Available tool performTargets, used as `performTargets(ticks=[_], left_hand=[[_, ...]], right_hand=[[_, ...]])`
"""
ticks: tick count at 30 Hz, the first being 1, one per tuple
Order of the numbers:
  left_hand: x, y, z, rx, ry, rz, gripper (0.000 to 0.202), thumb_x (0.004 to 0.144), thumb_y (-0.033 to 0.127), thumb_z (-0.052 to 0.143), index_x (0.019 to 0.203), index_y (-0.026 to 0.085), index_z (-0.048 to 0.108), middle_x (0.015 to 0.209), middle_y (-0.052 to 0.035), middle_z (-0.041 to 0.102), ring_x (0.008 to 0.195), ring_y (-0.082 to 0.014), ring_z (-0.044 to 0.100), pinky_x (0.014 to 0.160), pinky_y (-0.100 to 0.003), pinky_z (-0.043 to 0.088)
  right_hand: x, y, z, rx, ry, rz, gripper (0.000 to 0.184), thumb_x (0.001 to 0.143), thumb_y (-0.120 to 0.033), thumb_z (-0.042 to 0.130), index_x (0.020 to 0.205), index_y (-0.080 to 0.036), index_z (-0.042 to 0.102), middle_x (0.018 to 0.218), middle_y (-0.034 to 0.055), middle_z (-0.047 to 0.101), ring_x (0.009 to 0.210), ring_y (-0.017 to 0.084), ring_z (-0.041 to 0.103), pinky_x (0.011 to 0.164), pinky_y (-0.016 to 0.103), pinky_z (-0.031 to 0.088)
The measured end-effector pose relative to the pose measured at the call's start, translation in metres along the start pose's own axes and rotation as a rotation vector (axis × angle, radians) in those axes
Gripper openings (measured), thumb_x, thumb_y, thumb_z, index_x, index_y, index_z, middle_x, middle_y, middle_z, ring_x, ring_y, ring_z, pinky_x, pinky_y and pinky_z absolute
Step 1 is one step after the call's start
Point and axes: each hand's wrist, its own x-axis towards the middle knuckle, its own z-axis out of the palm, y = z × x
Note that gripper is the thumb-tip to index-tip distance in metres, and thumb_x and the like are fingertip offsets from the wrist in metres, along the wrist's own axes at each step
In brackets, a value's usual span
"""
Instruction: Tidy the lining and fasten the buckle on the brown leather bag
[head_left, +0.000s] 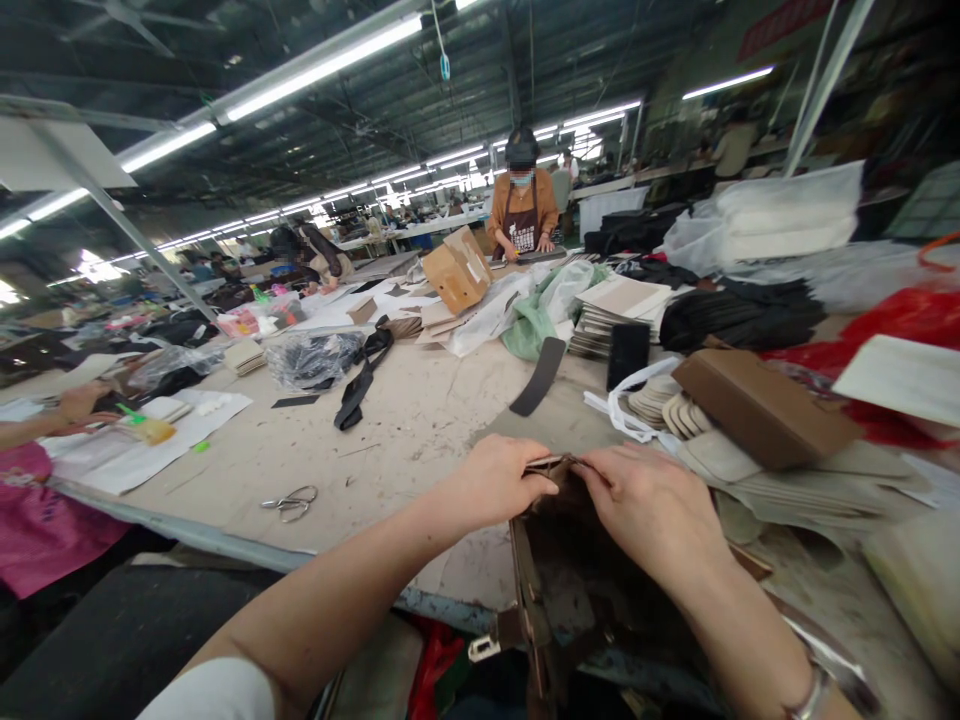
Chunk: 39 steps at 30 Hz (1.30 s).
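Note:
A dark brown bag (551, 575) hangs over the table's front edge, its mouth towards me and its inside in shadow. My left hand (499, 482) pinches the upper rim of the bag between thumb and fingers. Close beside it, my right hand (651, 500) is closed on the same rim, thumb and forefinger at the edge. A metal buckle (484, 648) dangles on a strap at the bag's lower left. Just beyond my hands lies a curved dark strip (538, 378). The far side of the bag is hidden.
Scissors (291, 503) lie left on the worktable (420, 440). At right are a brown box (765, 405) and stacked pieces (795, 490). A cardboard box (457, 272) and green plastic (536, 318) stand further back. A co-worker (525, 205) is opposite; another person's arm (56, 412) reaches in at left.

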Motion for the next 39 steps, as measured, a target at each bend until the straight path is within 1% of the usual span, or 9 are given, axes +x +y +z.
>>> performTargets(ticks=[3, 5, 8, 11, 16, 19, 24, 35, 39], left_hand=[[-0.003, -0.001, 0.002, -0.054, 0.054, -0.032, 0.035, 0.075, 0.025, 0.065, 0.109, 0.022, 0.058, 0.103, -0.0018, 0.068, 0.092, -0.0197, 0.062, 0.081, -0.029, 0.046], [-0.009, 0.0, 0.002, -0.035, 0.126, -0.008, 0.044, 0.074, 0.018, 0.064, 0.116, 0.023, 0.052, 0.112, -0.0026, 0.064, 0.1, -0.0204, 0.06, 0.087, -0.032, 0.046], [-0.02, 0.004, 0.001, 0.041, 0.2, 0.099, 0.036, 0.076, 0.011, 0.058, 0.11, 0.023, 0.054, 0.118, -0.0027, 0.058, 0.105, -0.0193, 0.055, 0.091, -0.031, 0.044], [-0.025, 0.009, 0.001, 0.12, 0.251, 0.159, 0.024, 0.078, 0.016, 0.06, 0.101, 0.023, 0.059, 0.116, -0.0033, 0.056, 0.105, -0.0197, 0.053, 0.095, -0.033, 0.042], [-0.02, 0.009, 0.005, 0.231, 0.31, 0.135, 0.018, 0.078, 0.033, 0.067, 0.091, 0.022, 0.065, 0.105, -0.0035, 0.06, 0.096, -0.0206, 0.055, 0.099, -0.04, 0.038], [-0.016, 0.007, 0.009, 0.228, 0.334, 0.114, 0.011, 0.079, 0.031, 0.066, 0.084, 0.021, 0.066, 0.099, -0.0026, 0.063, 0.091, -0.0188, 0.058, 0.1, -0.04, 0.036], [-0.013, 0.005, 0.015, 0.166, 0.396, 0.102, 0.003, 0.075, 0.022, 0.067, 0.076, 0.02, 0.066, 0.093, -0.0017, 0.065, 0.089, -0.018, 0.058, 0.092, -0.036, 0.042], [-0.013, 0.005, 0.013, -0.08, 0.292, 0.166, 0.011, 0.073, 0.011, 0.058, 0.07, 0.018, 0.065, 0.098, -0.0039, 0.065, 0.089, -0.015, 0.061, 0.085, -0.028, 0.048], [-0.013, 0.001, 0.015, -0.182, 0.305, 0.117, 0.01, 0.072, 0.01, 0.059, 0.07, 0.017, 0.065, 0.09, -0.0039, 0.066, 0.084, -0.0139, 0.063, 0.082, -0.027, 0.05]], right_hand=[[0.0, -0.002, 0.0, -0.05, 0.021, 0.022, 0.021, 0.088, -0.026, 0.054, 0.07, -0.022, 0.064, 0.068, 0.0009, 0.064, 0.068, 0.018, 0.056, 0.064, 0.029, 0.033], [-0.001, -0.003, 0.0, -0.066, 0.026, 0.036, 0.02, 0.087, -0.027, 0.055, 0.069, -0.022, 0.062, 0.067, 0.0007, 0.062, 0.066, 0.018, 0.056, 0.061, 0.029, 0.031], [-0.003, -0.004, -0.001, -0.071, 0.019, 0.067, 0.02, 0.087, -0.029, 0.055, 0.069, -0.022, 0.061, 0.066, 0.0002, 0.062, 0.062, 0.018, 0.055, 0.057, 0.03, 0.029], [-0.003, -0.004, -0.002, -0.052, 0.001, 0.087, 0.019, 0.087, -0.03, 0.055, 0.07, -0.022, 0.061, 0.068, -0.0002, 0.062, 0.06, 0.017, 0.055, 0.056, 0.029, 0.027], [-0.004, -0.008, -0.006, -0.036, -0.011, 0.083, 0.021, 0.089, -0.03, 0.053, 0.07, -0.023, 0.061, 0.068, -0.0006, 0.063, 0.062, 0.018, 0.057, 0.056, 0.029, 0.028], [-0.004, -0.011, -0.007, -0.039, -0.004, 0.077, 0.02, 0.088, -0.029, 0.054, 0.069, -0.023, 0.06, 0.067, -0.0002, 0.063, 0.062, 0.019, 0.058, 0.056, 0.03, 0.028], [-0.005, -0.012, -0.006, -0.048, 0.015, 0.069, 0.02, 0.089, -0.028, 0.053, 0.07, -0.022, 0.06, 0.068, 0.0005, 0.063, 0.061, 0.018, 0.057, 0.057, 0.03, 0.028], [-0.007, -0.013, -0.007, -0.008, 0.008, 0.075, 0.019, 0.087, -0.027, 0.053, 0.07, -0.021, 0.061, 0.068, 0.0005, 0.063, 0.061, 0.017, 0.057, 0.055, 0.029, 0.028], [-0.007, -0.012, -0.007, 0.0, 0.0, 0.065, 0.018, 0.087, -0.026, 0.053, 0.072, -0.022, 0.061, 0.069, 0.0003, 0.064, 0.062, 0.017, 0.057, 0.057, 0.03, 0.028]])
